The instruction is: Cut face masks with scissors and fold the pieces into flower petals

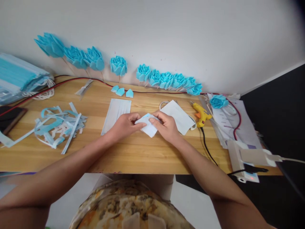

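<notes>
Between my two hands I hold a small white piece of mask fabric (150, 128) with a bit of blue at its top edge, its corner pointing down toward me. My left hand (127, 124) pinches its left side, and my right hand (166, 125) grips the right side with the thumb on top. Beside my left hand lies a flat pleated face mask (115, 111). A white mask (177, 116) with ear loops rests just right of my right hand. Several small folded blue pieces (120, 92) lie beyond my hands.
Blue fabric flowers (166, 80) on sticks line the wall. A yellow glue gun (201, 114) with a black cord lies right, near a power strip (238, 159). Cut strips (59, 125) and a mask stack (21, 74) are left. A red-black cable (78, 78) runs along the back.
</notes>
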`<action>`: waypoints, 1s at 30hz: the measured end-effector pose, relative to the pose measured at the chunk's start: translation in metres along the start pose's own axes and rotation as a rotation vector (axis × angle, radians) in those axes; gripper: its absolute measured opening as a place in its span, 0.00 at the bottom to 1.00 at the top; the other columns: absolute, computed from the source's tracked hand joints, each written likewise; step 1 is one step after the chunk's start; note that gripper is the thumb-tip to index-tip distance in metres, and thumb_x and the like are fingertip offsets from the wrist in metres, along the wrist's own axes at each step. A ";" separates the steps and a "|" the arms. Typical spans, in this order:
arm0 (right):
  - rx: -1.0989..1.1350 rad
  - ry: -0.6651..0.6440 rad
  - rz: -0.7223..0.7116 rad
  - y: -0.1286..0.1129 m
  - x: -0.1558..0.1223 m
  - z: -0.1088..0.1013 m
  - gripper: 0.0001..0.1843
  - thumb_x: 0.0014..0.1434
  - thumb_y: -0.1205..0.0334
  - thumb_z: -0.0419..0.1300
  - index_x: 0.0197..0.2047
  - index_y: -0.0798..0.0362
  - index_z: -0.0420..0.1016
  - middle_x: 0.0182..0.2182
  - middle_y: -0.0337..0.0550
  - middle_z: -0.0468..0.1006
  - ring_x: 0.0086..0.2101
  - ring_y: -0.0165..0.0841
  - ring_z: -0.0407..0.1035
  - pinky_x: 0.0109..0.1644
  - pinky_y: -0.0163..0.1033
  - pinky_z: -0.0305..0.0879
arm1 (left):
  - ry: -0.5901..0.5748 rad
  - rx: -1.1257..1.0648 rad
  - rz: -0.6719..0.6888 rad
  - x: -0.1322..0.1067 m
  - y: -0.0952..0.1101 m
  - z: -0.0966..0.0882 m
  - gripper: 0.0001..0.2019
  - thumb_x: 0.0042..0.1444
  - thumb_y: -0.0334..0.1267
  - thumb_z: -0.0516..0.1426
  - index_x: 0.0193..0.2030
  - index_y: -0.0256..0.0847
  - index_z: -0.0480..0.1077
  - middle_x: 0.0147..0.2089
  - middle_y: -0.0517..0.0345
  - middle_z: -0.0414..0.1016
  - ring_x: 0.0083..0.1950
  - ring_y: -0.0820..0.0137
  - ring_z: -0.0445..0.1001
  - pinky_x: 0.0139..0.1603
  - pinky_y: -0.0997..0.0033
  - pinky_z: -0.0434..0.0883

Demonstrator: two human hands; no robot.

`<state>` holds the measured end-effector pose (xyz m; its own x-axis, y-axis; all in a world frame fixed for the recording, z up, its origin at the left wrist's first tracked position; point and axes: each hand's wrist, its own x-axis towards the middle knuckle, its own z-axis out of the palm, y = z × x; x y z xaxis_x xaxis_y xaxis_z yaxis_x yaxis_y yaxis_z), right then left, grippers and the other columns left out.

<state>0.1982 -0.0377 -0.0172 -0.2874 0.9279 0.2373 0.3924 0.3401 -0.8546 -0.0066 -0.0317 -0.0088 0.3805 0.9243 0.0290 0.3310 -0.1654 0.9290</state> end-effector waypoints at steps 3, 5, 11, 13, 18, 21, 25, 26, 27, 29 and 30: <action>-0.041 -0.022 -0.023 -0.002 -0.001 0.000 0.10 0.63 0.54 0.60 0.38 0.50 0.76 0.32 0.39 0.79 0.31 0.31 0.70 0.36 0.37 0.63 | 0.007 -0.026 0.046 0.000 0.003 0.001 0.13 0.54 0.49 0.60 0.34 0.39 0.71 0.31 0.60 0.71 0.31 0.72 0.65 0.33 0.72 0.63; -0.052 -0.025 -0.011 -0.003 -0.002 0.001 0.09 0.62 0.55 0.61 0.42 0.50 0.75 0.34 0.40 0.80 0.32 0.31 0.71 0.36 0.37 0.64 | 0.012 0.002 0.045 -0.001 0.004 0.002 0.13 0.56 0.49 0.58 0.33 0.39 0.70 0.29 0.61 0.70 0.31 0.72 0.63 0.31 0.73 0.61; -0.042 -0.071 0.069 -0.008 -0.003 0.005 0.24 0.59 0.58 0.63 0.59 0.48 0.70 0.34 0.40 0.79 0.33 0.34 0.71 0.36 0.39 0.66 | 0.091 -0.042 0.023 -0.004 0.001 0.007 0.16 0.58 0.49 0.57 0.26 0.40 0.67 0.24 0.63 0.63 0.27 0.74 0.59 0.29 0.72 0.57; -0.055 -0.083 0.085 -0.010 -0.002 0.005 0.30 0.57 0.60 0.64 0.62 0.46 0.67 0.40 0.42 0.79 0.36 0.36 0.72 0.37 0.40 0.68 | 0.120 -0.147 -0.001 -0.004 0.000 0.007 0.16 0.57 0.50 0.59 0.27 0.39 0.68 0.25 0.62 0.65 0.28 0.73 0.62 0.30 0.72 0.59; -0.046 -0.072 0.119 -0.010 0.000 0.006 0.38 0.55 0.60 0.65 0.68 0.44 0.62 0.44 0.45 0.77 0.33 0.36 0.70 0.39 0.45 0.71 | 0.212 -0.406 -0.072 -0.001 -0.004 0.005 0.17 0.53 0.52 0.63 0.34 0.38 0.72 0.32 0.59 0.75 0.33 0.71 0.70 0.37 0.71 0.68; 0.003 -0.071 0.117 -0.006 -0.001 0.006 0.40 0.56 0.59 0.65 0.70 0.45 0.59 0.38 0.43 0.75 0.34 0.37 0.69 0.39 0.45 0.71 | 0.213 -0.406 -0.078 0.002 -0.007 0.005 0.19 0.53 0.54 0.63 0.36 0.38 0.72 0.33 0.57 0.76 0.34 0.70 0.71 0.37 0.70 0.69; 0.121 -0.116 0.132 -0.001 -0.001 0.002 0.40 0.57 0.52 0.66 0.70 0.44 0.58 0.34 0.41 0.73 0.33 0.36 0.70 0.37 0.43 0.70 | 0.245 -0.374 -0.040 0.002 -0.008 0.005 0.18 0.53 0.53 0.63 0.34 0.39 0.71 0.31 0.59 0.74 0.31 0.72 0.69 0.33 0.72 0.67; 0.147 -0.110 0.132 0.000 -0.001 0.001 0.41 0.57 0.50 0.66 0.70 0.44 0.58 0.35 0.41 0.74 0.34 0.36 0.70 0.38 0.43 0.71 | 0.241 -0.368 -0.040 0.002 -0.008 0.005 0.17 0.54 0.52 0.62 0.34 0.39 0.70 0.30 0.59 0.73 0.31 0.72 0.69 0.32 0.72 0.66; 0.170 -0.097 0.128 0.001 0.000 0.000 0.41 0.57 0.48 0.66 0.70 0.44 0.58 0.38 0.43 0.75 0.35 0.37 0.71 0.39 0.43 0.71 | 0.230 -0.357 -0.042 0.001 -0.008 0.005 0.17 0.54 0.52 0.62 0.34 0.39 0.70 0.29 0.59 0.73 0.30 0.72 0.68 0.32 0.72 0.66; 0.206 -0.069 0.117 0.004 0.001 -0.002 0.41 0.57 0.46 0.66 0.70 0.45 0.60 0.45 0.46 0.77 0.40 0.38 0.73 0.44 0.45 0.72 | 0.210 -0.321 -0.040 -0.001 -0.008 0.007 0.15 0.56 0.51 0.61 0.34 0.39 0.70 0.29 0.59 0.73 0.30 0.72 0.69 0.31 0.72 0.66; 0.212 -0.060 0.112 0.005 0.001 -0.002 0.40 0.57 0.46 0.66 0.69 0.45 0.62 0.48 0.48 0.77 0.42 0.38 0.73 0.46 0.45 0.72 | 0.204 -0.296 -0.032 -0.002 -0.008 0.007 0.15 0.58 0.50 0.60 0.34 0.39 0.70 0.29 0.59 0.73 0.30 0.71 0.69 0.31 0.72 0.66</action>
<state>0.2017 -0.0346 -0.0198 -0.3066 0.9451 0.1132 0.2345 0.1903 -0.9533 -0.0037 -0.0350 -0.0189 0.1836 0.9820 0.0434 0.0644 -0.0561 0.9963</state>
